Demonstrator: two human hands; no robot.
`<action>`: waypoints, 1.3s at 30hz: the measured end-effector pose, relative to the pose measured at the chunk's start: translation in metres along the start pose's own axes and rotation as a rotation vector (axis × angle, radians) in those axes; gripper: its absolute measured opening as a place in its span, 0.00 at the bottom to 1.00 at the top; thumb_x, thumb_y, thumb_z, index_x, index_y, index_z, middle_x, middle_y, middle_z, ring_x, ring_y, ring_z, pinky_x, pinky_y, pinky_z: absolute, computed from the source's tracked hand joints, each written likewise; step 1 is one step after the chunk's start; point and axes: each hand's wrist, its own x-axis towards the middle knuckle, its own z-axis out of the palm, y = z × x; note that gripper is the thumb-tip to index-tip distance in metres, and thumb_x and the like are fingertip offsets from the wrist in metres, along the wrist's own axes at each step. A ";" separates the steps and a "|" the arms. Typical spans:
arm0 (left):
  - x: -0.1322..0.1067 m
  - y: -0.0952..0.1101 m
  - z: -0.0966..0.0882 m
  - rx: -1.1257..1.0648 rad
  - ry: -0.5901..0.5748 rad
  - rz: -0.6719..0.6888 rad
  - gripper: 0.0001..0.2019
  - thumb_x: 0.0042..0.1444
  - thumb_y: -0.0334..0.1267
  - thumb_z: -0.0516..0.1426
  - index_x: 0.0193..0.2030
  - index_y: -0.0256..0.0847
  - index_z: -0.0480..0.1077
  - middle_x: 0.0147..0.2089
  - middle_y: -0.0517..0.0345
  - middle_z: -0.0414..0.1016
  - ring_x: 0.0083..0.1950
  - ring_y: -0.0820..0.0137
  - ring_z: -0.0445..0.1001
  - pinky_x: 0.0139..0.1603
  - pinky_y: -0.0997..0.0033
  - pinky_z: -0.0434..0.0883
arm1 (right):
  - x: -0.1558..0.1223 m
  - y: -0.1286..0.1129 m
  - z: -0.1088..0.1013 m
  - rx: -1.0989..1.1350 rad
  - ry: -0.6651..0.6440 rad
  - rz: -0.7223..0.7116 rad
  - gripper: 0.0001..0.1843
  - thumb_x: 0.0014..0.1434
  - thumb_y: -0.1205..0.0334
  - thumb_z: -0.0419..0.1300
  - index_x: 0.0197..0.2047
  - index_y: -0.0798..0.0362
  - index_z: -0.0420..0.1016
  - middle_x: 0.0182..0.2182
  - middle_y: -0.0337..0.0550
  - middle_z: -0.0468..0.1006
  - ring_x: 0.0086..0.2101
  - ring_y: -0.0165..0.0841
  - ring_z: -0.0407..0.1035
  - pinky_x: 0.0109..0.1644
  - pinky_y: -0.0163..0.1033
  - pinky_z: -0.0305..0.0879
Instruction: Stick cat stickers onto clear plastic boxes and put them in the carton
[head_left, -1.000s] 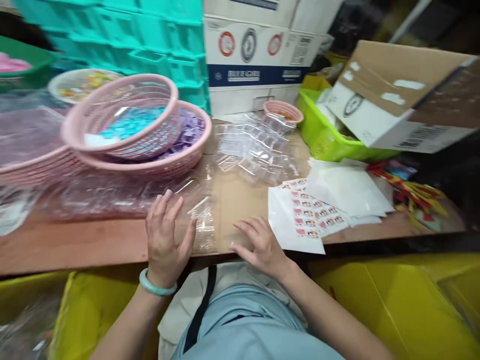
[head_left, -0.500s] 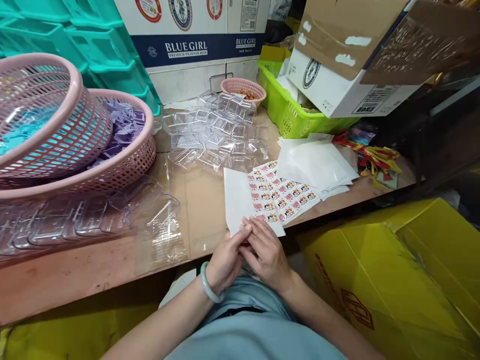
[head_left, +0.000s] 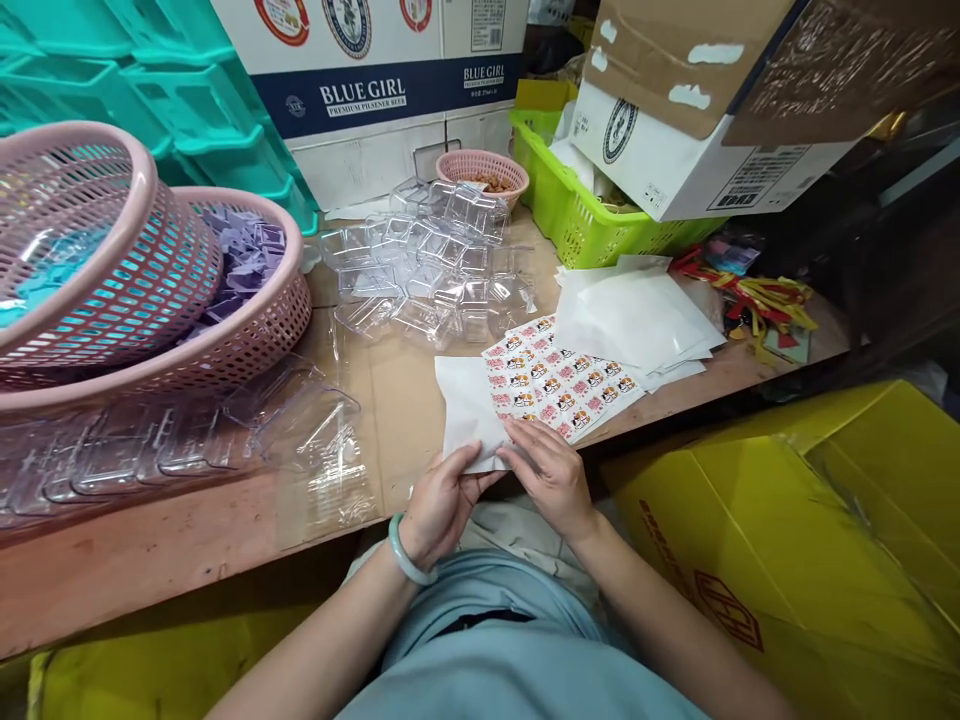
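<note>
On the brown wooden table (head_left: 150, 560), the left hand (head_left: 442, 505) pinches a corner of the light, bendy white paper sticker sheet (head_left: 559, 385). I cannot tell whether the right hand (head_left: 551, 475) grips it.

Seated at a wooden bench (head_left: 150, 570); the top is worn and reddish along my edge, with a flat sheet of brown cardboard (head_left: 405, 390) laid over its middle. At back left the bench is closed off by stacked teal crates (head_left: 187, 90). Just beside them stands a white-and-blue beer carton (head_left: 360, 100) marked BLUE GIRL. At back right a brown-and-white carton (head_left: 712, 110) sits tilted over a lime-green basket (head_left: 592, 225). Below the bench to my right are yellow cardboard boxes (head_left: 787, 540); more yellow board (head_left: 112, 680) shows low at my left. Light is bright and even on the bench top, with soft shadows. The far right corner (head_left: 900, 250) is dark.
</note>
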 end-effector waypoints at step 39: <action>-0.031 0.031 -0.008 0.341 0.032 0.293 0.14 0.56 0.46 0.60 0.42 0.38 0.76 0.53 0.47 0.76 0.57 0.60 0.72 0.61 0.58 0.65 | 0.041 -0.032 0.010 -0.165 0.118 -0.469 0.20 0.57 0.71 0.62 0.52 0.46 0.72 0.50 0.44 0.79 0.57 0.40 0.66 0.64 0.54 0.58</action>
